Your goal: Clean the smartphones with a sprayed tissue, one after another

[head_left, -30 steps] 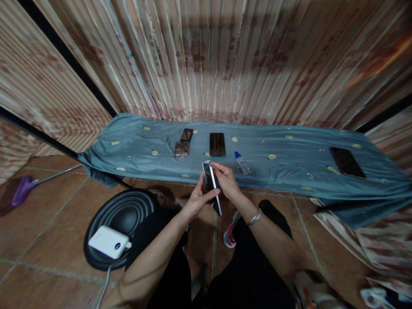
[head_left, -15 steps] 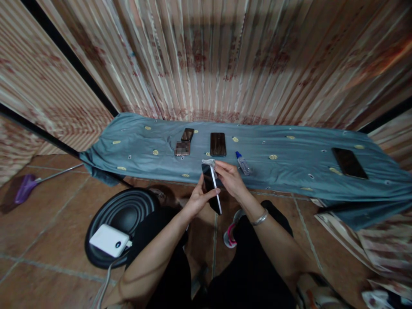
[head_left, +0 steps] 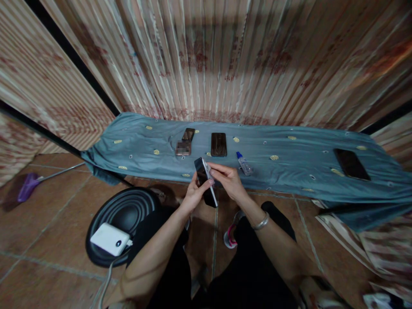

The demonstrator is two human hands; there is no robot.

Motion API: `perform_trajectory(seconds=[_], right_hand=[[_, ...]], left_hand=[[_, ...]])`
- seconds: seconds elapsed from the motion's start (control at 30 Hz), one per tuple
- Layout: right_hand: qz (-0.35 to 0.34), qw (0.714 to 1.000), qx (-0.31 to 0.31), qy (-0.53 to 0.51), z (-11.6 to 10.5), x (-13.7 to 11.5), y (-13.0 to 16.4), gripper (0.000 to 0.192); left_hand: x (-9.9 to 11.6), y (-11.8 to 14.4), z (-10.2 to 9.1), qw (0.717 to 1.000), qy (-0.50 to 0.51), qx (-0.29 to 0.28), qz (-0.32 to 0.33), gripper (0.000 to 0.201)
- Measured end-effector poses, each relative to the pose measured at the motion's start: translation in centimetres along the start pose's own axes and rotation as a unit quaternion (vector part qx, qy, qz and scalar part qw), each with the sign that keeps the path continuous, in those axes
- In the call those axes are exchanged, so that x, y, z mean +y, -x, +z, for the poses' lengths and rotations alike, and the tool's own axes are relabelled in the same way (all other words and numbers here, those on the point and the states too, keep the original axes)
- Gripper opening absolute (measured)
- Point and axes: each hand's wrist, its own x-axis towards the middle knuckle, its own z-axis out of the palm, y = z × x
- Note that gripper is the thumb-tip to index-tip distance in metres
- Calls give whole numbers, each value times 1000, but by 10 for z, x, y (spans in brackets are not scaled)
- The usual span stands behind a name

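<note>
My left hand (head_left: 193,195) grips a black phone (head_left: 204,181) with a light edge, held up on its side just in front of a low surface covered by a blue-grey cloth (head_left: 289,165). My right hand (head_left: 227,180) pinches the phone's upper end from the right. A silver bracelet (head_left: 261,222) sits on my right wrist. On the cloth beyond my hands lie a dark phone (head_left: 219,144), a second dark phone (head_left: 188,134), a small blurred item (head_left: 183,148) and a small clear bottle with a blue cap (head_left: 243,163). It is not clear whether my right hand also holds a wipe.
Another black phone (head_left: 351,164) lies far right on the cloth. A round black stool (head_left: 120,219) with a white power bank (head_left: 108,239) stands on the tiled floor at my left. A purple broom (head_left: 28,186) lies far left. Striped curtains hang behind.
The phone in my hands has turned and tilted left, showing more of its dark face. The small white piece seen at its top end earlier is hidden now.
</note>
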Motion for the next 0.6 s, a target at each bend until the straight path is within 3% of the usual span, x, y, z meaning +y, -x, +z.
perform_trajectory(seconds=[0.1, 0.23, 0.33, 0.6], right_hand=[[9, 1000, -2, -2, 3, 4, -1, 35], [32, 999, -2, -14, 4, 11, -3, 41], [37, 999, 6, -6, 4, 13, -4, 38], [96, 994, 52, -9, -7, 13, -12, 40]], left_hand=[[-1, -5, -3, 1000, -14, 4, 17, 77], [-6, -14, -14, 990, -92, 8, 107, 70], [-7, -18, -22, 980, -142, 8, 136, 72], [1, -16, -17, 998, 36, 21, 47, 50]])
